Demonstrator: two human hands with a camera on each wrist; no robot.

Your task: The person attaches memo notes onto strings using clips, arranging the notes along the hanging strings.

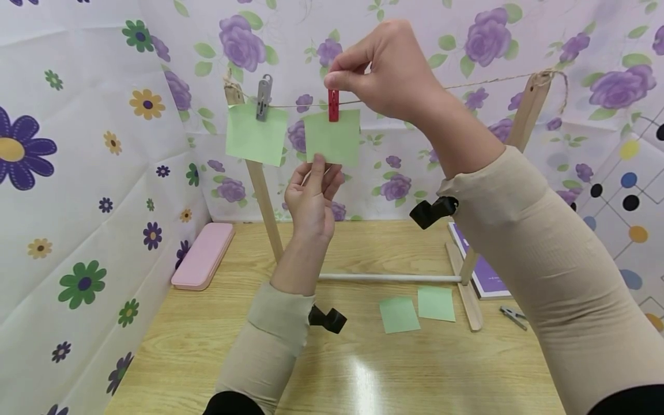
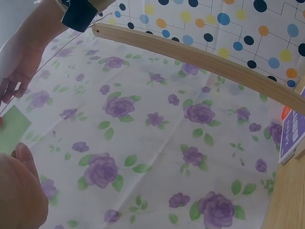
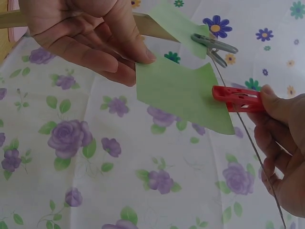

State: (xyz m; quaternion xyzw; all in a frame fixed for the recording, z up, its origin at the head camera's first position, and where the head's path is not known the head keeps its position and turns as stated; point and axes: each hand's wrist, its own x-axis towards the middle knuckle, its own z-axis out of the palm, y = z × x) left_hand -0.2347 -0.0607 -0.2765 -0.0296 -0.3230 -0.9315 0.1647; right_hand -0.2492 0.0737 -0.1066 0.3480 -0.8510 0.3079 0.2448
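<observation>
A green sticky note (image 1: 332, 138) hangs at the twine (image 1: 394, 98), with a red clothespin (image 1: 334, 105) across its top edge. My right hand (image 1: 391, 72) pinches the upper end of that clothespin between thumb and fingers, as the right wrist view also shows with the red clothespin (image 3: 238, 98). From below, my left hand (image 1: 313, 196) pinches the note's lower edge, thumb in front and fingers behind. To the left, another green note (image 1: 256, 135) hangs from the twine under a grey clothespin (image 1: 263, 98).
Wooden posts (image 1: 529, 112) hold the twine, joined low by a white rod (image 1: 389, 278). On the table (image 1: 207, 346) lie two green notes (image 1: 399, 315), a grey clothespin (image 1: 513, 317), a pink case (image 1: 203, 256) and a purple book (image 1: 490, 276). Patterned cloth (image 1: 83, 230) surrounds the table.
</observation>
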